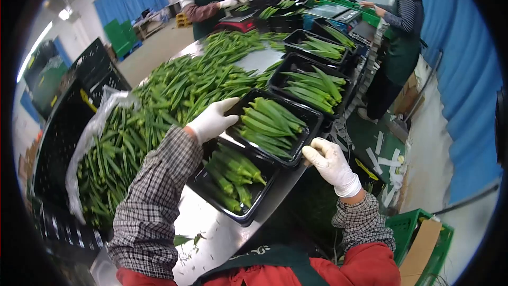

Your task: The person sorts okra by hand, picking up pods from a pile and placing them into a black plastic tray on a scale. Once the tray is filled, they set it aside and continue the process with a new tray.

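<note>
A black plastic tray of green okra pods is between my hands, tilted over the table edge. My left hand, in a white glove, grips its left side, thumb and fingers at the rim. With thumb and fingertips, my right hand, also gloved, pinches the near right corner. Just below and nearer to me, a second black tray holds several okra pods, partly under the first tray. Beyond the held tray stands another black tray with okra lined up in it.
A large heap of loose okra covers the metal table to the left, with clear plastic and a black crate beside it. More filled trays run toward two co-workers. A green crate stands low at right.
</note>
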The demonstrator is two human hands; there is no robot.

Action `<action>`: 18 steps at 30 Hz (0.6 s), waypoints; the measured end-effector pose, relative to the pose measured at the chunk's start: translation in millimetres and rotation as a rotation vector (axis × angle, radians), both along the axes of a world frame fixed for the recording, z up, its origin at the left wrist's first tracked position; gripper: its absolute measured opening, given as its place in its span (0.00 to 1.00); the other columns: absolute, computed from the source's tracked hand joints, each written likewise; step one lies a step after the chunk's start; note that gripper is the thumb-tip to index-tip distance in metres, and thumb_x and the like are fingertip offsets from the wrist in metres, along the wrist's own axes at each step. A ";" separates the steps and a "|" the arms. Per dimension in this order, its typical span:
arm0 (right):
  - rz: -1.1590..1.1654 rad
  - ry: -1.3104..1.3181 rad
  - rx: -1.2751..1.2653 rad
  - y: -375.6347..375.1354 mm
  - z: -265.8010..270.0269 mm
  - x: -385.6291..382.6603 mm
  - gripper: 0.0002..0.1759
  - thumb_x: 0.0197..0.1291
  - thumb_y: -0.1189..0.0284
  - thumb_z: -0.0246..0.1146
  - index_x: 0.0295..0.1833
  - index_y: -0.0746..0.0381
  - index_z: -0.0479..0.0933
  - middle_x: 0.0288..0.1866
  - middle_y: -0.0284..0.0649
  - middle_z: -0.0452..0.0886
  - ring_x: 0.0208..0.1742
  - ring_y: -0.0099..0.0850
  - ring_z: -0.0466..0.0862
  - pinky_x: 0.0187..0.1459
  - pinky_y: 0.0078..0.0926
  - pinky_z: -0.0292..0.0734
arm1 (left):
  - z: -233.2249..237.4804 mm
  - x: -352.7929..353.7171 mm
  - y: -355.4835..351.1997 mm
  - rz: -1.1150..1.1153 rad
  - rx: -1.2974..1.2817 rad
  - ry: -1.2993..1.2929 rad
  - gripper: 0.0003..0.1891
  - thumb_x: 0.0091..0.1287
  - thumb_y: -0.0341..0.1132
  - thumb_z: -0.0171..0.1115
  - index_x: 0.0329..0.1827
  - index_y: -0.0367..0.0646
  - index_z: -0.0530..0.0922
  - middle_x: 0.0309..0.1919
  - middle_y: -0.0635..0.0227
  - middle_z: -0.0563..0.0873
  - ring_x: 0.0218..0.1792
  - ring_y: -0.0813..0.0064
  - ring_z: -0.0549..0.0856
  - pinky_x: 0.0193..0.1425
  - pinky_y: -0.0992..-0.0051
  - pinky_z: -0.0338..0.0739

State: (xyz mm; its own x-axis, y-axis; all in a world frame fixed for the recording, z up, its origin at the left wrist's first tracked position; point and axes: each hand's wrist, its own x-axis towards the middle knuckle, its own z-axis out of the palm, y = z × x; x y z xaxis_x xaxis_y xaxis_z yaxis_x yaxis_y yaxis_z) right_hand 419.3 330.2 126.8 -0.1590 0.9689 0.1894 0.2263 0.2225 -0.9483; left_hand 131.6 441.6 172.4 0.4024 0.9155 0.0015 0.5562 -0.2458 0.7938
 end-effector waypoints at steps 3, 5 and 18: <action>0.009 0.013 0.018 -0.5 0.9 0.8 0.13 0.63 0.67 0.60 0.33 0.67 0.75 0.24 0.35 0.76 0.26 0.19 0.76 0.30 0.20 0.72 | 6.5 -5.7 -0.9 0.029 -0.070 -0.044 0.31 0.65 0.29 0.59 0.70 0.31 0.59 0.68 0.51 0.67 0.67 0.65 0.68 0.71 0.71 0.60; 0.010 -0.022 0.009 -3.2 -4.1 0.7 0.12 0.63 0.68 0.60 0.33 0.67 0.76 0.25 0.35 0.77 0.26 0.19 0.76 0.30 0.21 0.71 | 18.4 -12.4 -7.7 0.047 -0.102 -0.063 0.31 0.65 0.31 0.60 0.70 0.32 0.59 0.67 0.51 0.67 0.66 0.65 0.70 0.71 0.70 0.62; 1.210 -0.139 -0.074 -49.5 1.1 -53.7 0.07 0.61 0.73 0.59 0.37 0.65 0.78 0.35 0.43 0.80 0.36 0.38 0.82 0.38 0.29 0.76 | 63.2 -121.9 -87.3 0.248 0.089 -0.058 0.30 0.67 0.39 0.60 0.67 0.32 0.64 0.63 0.54 0.73 0.63 0.68 0.73 0.67 0.71 0.67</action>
State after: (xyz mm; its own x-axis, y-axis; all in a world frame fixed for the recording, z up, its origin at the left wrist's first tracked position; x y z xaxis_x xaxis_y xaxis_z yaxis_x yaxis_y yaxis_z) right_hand 365.6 280.7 127.9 -0.9808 0.1888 0.0497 0.0108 0.3066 -0.9518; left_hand 9.8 354.4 235.6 0.1626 0.9813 0.1027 0.5626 -0.1777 0.8074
